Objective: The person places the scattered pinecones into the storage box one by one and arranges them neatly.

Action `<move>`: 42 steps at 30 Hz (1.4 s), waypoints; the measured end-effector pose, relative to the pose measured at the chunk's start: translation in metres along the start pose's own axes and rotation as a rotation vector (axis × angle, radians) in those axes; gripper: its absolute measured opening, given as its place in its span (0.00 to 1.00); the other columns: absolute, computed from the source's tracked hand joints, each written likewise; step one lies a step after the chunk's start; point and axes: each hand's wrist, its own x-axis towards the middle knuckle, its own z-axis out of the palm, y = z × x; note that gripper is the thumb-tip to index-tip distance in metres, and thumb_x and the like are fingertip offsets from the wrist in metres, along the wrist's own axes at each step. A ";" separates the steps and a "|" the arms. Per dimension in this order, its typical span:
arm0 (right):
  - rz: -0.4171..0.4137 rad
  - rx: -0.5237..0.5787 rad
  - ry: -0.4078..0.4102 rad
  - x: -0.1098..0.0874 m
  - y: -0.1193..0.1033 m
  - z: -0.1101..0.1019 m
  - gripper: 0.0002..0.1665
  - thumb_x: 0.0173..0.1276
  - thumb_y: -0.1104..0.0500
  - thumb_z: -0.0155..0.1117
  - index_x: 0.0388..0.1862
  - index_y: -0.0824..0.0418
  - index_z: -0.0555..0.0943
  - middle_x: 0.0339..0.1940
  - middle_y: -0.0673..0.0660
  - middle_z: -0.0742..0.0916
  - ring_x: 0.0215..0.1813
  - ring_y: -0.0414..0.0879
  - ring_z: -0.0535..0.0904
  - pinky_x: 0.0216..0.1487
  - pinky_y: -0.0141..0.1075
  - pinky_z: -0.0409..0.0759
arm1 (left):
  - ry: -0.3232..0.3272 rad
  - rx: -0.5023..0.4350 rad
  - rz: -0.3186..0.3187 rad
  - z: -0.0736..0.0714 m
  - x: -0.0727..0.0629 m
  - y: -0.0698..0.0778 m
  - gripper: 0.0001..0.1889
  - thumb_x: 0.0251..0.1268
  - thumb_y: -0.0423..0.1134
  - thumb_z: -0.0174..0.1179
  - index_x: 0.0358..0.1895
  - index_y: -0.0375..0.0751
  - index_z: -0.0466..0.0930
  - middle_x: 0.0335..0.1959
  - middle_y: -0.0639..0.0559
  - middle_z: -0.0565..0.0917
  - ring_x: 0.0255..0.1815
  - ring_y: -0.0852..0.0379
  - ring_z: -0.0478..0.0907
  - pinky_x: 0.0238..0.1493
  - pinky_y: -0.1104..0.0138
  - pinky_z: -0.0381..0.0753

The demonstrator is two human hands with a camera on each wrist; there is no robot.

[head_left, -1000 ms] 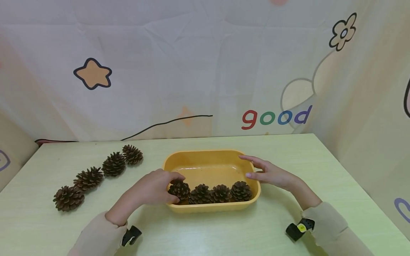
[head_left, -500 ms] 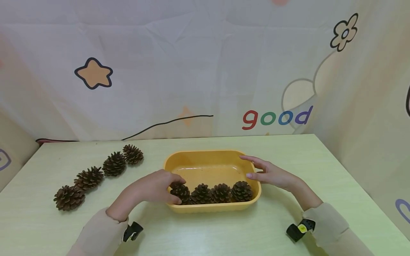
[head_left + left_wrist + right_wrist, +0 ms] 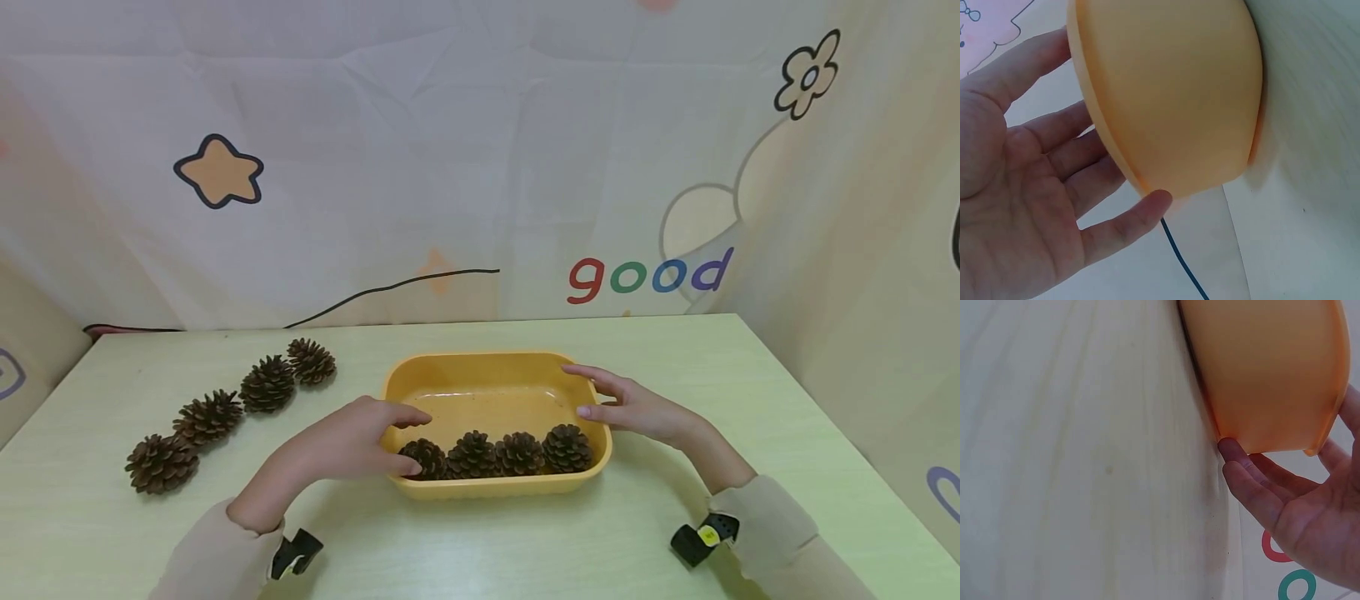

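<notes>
Hands (image 3: 358,440) loosely spread, empty, at both ends of smooth, round-cornered tub (image 3: 491,488) with scaly pinecones (image 3: 519,454).

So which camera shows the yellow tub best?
The head view, because it shows most of the tub and the four pine cones inside. The left wrist view shows just one end from outside; the right wrist view, the other.
</notes>
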 end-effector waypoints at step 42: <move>-0.009 0.003 -0.008 0.001 0.001 0.000 0.38 0.66 0.50 0.57 0.72 0.52 0.55 0.73 0.62 0.51 0.69 0.70 0.42 0.57 0.56 0.70 | 0.653 0.015 -0.189 -0.009 -0.107 -0.061 0.29 0.49 0.44 0.68 0.58 0.48 0.73 0.53 0.46 0.77 0.49 0.55 0.77 0.43 0.81 0.75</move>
